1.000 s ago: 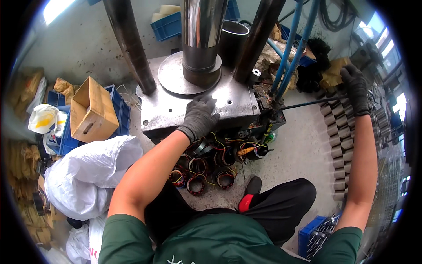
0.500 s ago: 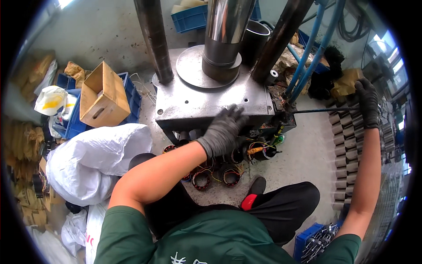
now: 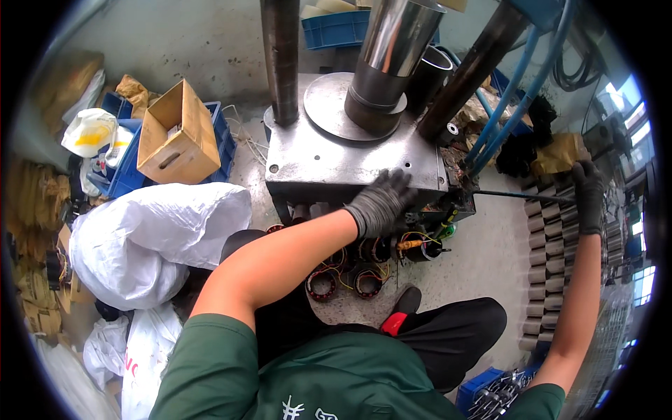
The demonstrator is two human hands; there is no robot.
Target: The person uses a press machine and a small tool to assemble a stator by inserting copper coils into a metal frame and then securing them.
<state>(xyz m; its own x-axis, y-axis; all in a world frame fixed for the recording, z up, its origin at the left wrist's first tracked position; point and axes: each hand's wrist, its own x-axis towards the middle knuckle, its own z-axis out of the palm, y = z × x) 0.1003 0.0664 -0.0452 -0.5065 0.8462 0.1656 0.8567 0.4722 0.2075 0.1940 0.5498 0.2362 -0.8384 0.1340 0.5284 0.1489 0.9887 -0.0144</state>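
My left hand (image 3: 381, 203), in a dark grey work glove, rests with spread fingers at the front edge of the steel press table (image 3: 350, 166). Far to the right, my right hand (image 3: 589, 199), gloved alike, is wrapped round the end of a thin dark lever (image 3: 521, 195), which runs out from the press's right side. Behind my left hand, the shiny press ram (image 3: 395, 49) comes down over a round steel plate (image 3: 325, 112) on the table. Below the table, several wound motor stators (image 3: 367, 282) with coloured wires stand on the floor, partly hidden by my left arm.
Dark columns (image 3: 280, 63) flank the ram; blue hoses (image 3: 514, 91) hang at the right. A wooden box (image 3: 178, 136) sits on blue crates at the left, near a white sack (image 3: 140, 238). Metal cylinders (image 3: 539, 266) are stacked at right, above a blue bin (image 3: 483, 385) of metal parts.
My right hand has swung the lever's outer end downward in the picture. The whole view has shifted a little, while my left hand stays at the table's front edge.
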